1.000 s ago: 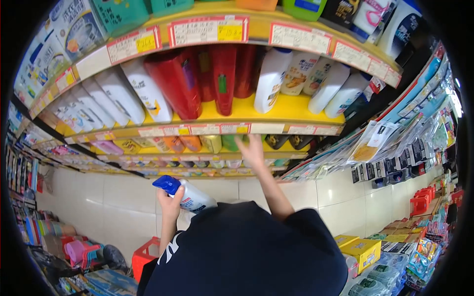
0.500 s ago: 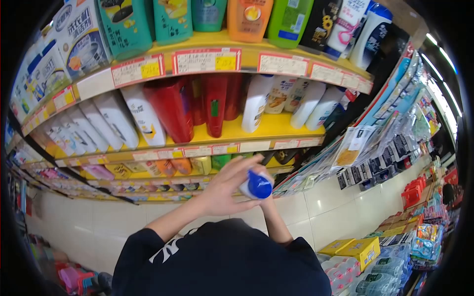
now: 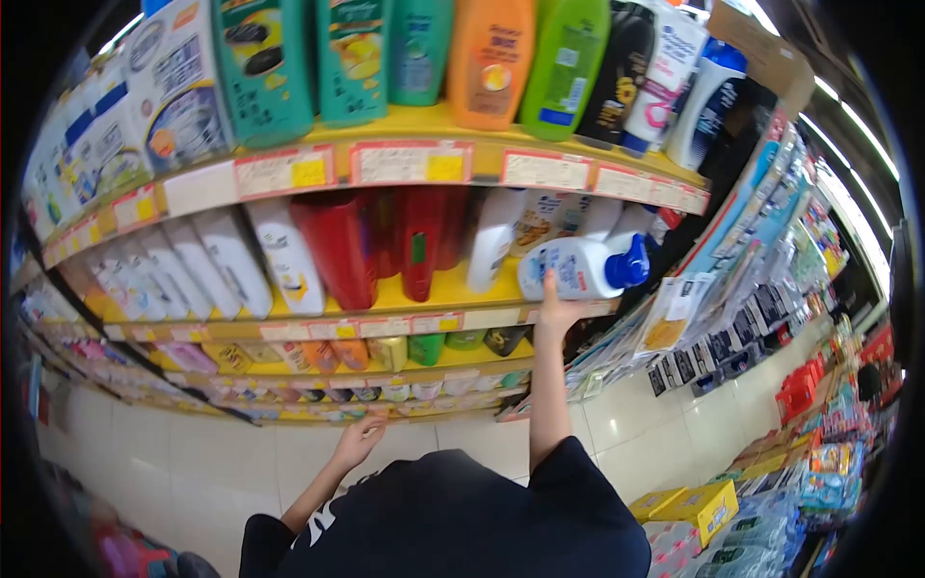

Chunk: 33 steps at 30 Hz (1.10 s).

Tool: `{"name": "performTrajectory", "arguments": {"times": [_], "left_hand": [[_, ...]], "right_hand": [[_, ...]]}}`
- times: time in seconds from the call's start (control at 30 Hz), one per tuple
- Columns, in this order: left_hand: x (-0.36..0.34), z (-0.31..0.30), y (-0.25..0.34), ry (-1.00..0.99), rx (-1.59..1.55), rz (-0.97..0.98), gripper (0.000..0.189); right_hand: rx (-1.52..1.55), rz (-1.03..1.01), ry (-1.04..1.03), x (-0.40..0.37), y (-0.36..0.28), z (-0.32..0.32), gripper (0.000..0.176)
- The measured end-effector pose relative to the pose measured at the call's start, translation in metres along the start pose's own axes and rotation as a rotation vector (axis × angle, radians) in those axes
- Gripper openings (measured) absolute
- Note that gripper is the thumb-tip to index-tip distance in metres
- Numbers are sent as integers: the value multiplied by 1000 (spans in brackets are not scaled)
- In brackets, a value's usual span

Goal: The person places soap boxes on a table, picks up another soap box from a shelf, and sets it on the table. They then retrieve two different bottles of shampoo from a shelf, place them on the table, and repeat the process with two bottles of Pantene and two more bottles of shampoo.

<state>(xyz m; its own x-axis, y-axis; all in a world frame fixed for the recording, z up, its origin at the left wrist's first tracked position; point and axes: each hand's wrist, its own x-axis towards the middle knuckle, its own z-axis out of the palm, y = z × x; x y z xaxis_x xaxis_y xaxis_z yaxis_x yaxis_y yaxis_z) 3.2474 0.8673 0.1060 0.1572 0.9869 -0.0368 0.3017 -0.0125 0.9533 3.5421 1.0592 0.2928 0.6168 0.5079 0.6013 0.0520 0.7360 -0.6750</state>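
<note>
My right hand (image 3: pixel 559 306) is closed around a white shampoo bottle (image 3: pixel 584 267) with a blue cap. The bottle lies almost sideways, its cap pointing right, in front of the right end of the second shelf (image 3: pixel 449 292). Behind it, white bottles (image 3: pixel 495 241) stand on the same shelf, partly covered by it. Low in front of my body hangs my left hand (image 3: pixel 358 441), away from the shelves, with nothing visible in it and the fingers loosely bent.
Green, orange and black bottles stand along the upper shelf (image 3: pixel 414 118), above price tags. Red bottles (image 3: pixel 337 249) occupy the middle of the second shelf. Hanging packets (image 3: pixel 674 313) line the right side. Yellow boxes (image 3: pixel 708 508) and wrapped bottle packs sit at lower right.
The bottle has moved from near my chest up and right to the second shelf, tipping sideways. My left hand has come off it and dropped down left. The view has tilted upward.
</note>
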Motion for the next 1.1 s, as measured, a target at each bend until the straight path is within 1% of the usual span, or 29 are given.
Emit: {"name": "performTrajectory", "arguments": {"times": [0.07, 0.1, 0.13, 0.2, 0.23, 0.33, 0.37, 0.47, 0.53, 0.6, 0.63, 0.67, 0.73, 0.77, 0.8, 0.87, 0.9, 0.93, 0.97, 1.0, 1.03, 1.07, 1.1], "left_hand": [[-13, -1, -13, 14, 18, -164, 26], [-19, 3, -23, 79, -10, -100, 24], [-24, 4, -30, 88, -5, -95, 23], [-27, 6, -34, 88, 5, -70, 23], [-30, 4, -26, 60, 65, -139, 23], [-31, 6, -51, 67, 70, -171, 23], [-32, 8, -60, 75, 50, -155, 23], [-38, 13, -83, 99, 16, -181, 23], [-45, 19, -99, 120, 72, -230, 24], [-56, 23, -106, 104, 99, -345, 26], [-64, 23, -110, 86, 108, -401, 27], [-76, 25, -128, 67, 153, -419, 28], [-98, 31, -166, 8, 245, -449, 29], [-108, 22, -159, -133, 210, -632, 30], [-122, 23, -169, -78, 269, -635, 31], [-163, 31, -208, 22, 367, -643, 32], [-181, 33, -222, 63, 408, -649, 32], [-195, 30, -218, 25, 321, -770, 32], [-208, 22, -212, -16, 234, -884, 33], [-215, 15, -211, -56, 146, -988, 33], [-222, 10, -217, -84, 183, -983, 33], [-229, 8, -232, -107, 218, -973, 33], [-228, 0, -231, -127, 254, -962, 33]], "right_hand": [[-16, 69, -18, 5, -6, 7, 57], [-41, 107, -43, 5, -5, 9, 55], [-65, 139, -66, 7, -2, 11, 54], [-116, 55, -137, 11, -1, 13, 52], [-89, 1, -156, 14, 1, 16, 50], [-313, -32, -263, 23, -7, 23, 49], [-373, 45, -288, 26, 2, 24, 50], [-407, -6, -307, 26, 14, 31, 51], [-282, 29, -238, 18, 18, 34, 51], [-365, -26, -226, 15, 35, 23, 53], [-378, 20, -240, 8, 30, 23, 53], [-397, 62, -251, 5, 17, 22, 52], [-350, -70, -196, -6, 6, 15, 46], [-324, -126, -167, -12, -7, 12, 43], [-298, -183, -135, -22, -23, 13, 39], [-161, -235, -73, -59, -50, 25, 30], [-73, -198, -241, -80, -53, 33, 25], [12, -159, -405, -105, -56, 38, 21], [-46, -145, -634, -135, -70, 49, 16], [-159, 5, -830, -166, -67, 49, 15], [-44, 344, -1052, -199, -93, 65, 18], [11, 426, -1376, -224, -82, 65, 19], [-122, 447, -1844, -243, -92, 76, 40]]}}
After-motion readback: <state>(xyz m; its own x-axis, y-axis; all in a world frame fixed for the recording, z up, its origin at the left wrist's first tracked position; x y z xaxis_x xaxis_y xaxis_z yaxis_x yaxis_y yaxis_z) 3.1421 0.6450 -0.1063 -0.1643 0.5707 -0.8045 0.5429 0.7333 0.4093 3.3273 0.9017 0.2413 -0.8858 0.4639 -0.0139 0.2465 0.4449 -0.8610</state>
